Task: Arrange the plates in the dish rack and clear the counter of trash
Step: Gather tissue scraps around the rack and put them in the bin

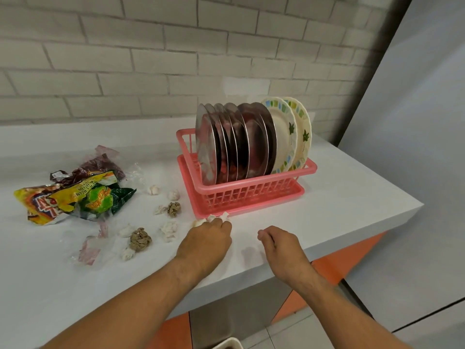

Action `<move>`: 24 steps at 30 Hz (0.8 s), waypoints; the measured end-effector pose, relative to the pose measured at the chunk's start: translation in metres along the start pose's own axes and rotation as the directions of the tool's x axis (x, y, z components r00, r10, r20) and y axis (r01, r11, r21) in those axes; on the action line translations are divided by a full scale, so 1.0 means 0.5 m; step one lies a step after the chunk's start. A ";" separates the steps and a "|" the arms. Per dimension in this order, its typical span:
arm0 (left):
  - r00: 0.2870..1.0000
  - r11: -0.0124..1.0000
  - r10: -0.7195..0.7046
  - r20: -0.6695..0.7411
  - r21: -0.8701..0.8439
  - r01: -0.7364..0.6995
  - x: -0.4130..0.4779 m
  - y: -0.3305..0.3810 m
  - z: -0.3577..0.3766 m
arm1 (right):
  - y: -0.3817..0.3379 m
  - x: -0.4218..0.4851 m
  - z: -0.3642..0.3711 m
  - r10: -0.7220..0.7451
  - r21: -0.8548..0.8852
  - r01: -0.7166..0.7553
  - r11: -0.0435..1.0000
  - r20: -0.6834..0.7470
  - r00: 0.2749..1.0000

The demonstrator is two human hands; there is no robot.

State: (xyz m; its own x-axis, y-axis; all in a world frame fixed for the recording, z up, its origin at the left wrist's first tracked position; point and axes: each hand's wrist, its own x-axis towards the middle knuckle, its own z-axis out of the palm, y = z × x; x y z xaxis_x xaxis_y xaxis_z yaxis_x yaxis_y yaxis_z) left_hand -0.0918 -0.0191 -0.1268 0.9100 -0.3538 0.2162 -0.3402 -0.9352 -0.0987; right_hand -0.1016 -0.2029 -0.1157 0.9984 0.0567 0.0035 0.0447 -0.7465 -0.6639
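While your left hand (206, 239) reaches out over the white counter (339, 197), its fingers curl down onto a small cluster of white paper wads (212, 218) lying right against the front edge of the pink dish rack (251, 191). Your knuckles hide the fingertips, so I cannot tell whether you are pinching a wad or only touching them. Your right hand (276, 244) hovers just beside the left, near the counter's front edge, fingers loosely curled and holding nothing. Up in the rack, the steel plates (234, 144) stand on edge in a tight row, and two cream plates with leaf prints (286, 132) stand at the right end, leaning the same way. Over to your left the trash is spread across the counter: a heap of crumpled yellow and green snack wrappers (75, 200), with a dark red wrapper (100, 167) just behind it. Between that heap and the rack lie more loose white paper balls (169, 230) and two brown paper balls (141, 240), all apart from one another. Scraps of clear plastic (89, 250) sit near the front, left of the balls. Down at the bottom edge, below the counter, a pale bin rim (227, 343) just shows.
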 end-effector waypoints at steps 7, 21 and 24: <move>0.992 0.967 -0.046 -0.120 -0.253 0.014 -0.036 0.032 -0.022 | 0.011 -0.038 -0.039 0.003 0.064 -0.004 0.998 0.005 1.000; 0.985 0.777 -0.175 -0.001 -0.614 0.137 -0.120 0.157 -0.008 | 0.112 -0.094 -0.058 0.074 0.356 -0.183 0.916 0.298 0.952; 0.976 0.805 -0.122 0.180 -0.557 0.203 -0.158 0.177 0.014 | 0.153 -0.124 -0.024 0.092 0.237 -0.159 0.958 0.272 0.958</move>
State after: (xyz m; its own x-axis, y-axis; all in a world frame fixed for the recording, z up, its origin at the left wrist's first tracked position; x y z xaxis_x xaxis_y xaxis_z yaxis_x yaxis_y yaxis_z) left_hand -0.1919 -0.0738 -0.1595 0.9723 -0.2286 0.0485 -0.2213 -0.8338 0.5059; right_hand -0.1597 -0.2714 -0.1580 0.9510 0.1658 -0.2611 -0.1246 -0.5671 -0.8142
